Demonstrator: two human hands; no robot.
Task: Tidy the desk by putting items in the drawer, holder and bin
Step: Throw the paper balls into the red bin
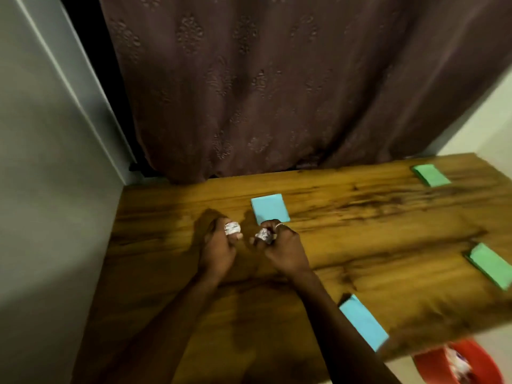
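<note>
I see a wooden surface [360, 217] against a brown curtain [277, 79]; my left hand [217, 250] and right hand [285, 250] each pinch a crumpled wrapper [232, 228].

We see our left hand [219, 250] and right hand [285, 250] each pinching a crumpled wrapper [232, 228] over the wooden worktop [360, 217], with blue pads [270, 207] and green pads [430, 175] lying around and a red bin [482, 356] below its near right edge.
</note>
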